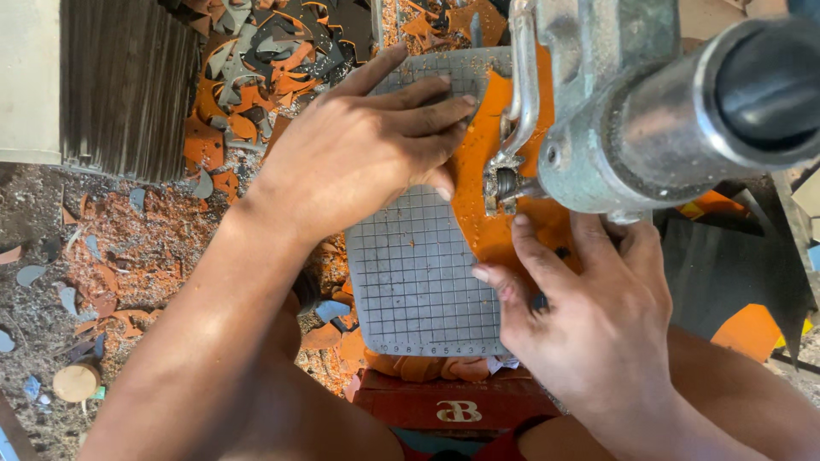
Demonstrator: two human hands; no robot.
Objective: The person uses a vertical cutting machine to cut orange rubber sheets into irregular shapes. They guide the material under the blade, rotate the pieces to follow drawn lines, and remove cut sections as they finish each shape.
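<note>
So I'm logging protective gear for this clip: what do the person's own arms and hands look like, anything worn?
Both arms are bare as far up as the view reaches, with no sleeves showing. The left hand and right hand wear no gloves, and no rings, watch or bands are visible. Fingernails are short; orange dust lies on some fingertips.

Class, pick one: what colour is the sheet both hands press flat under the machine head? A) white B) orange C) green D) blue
B: the sheet under the left hand and right hand is orange, lying on the grey gridded mat.
</note>
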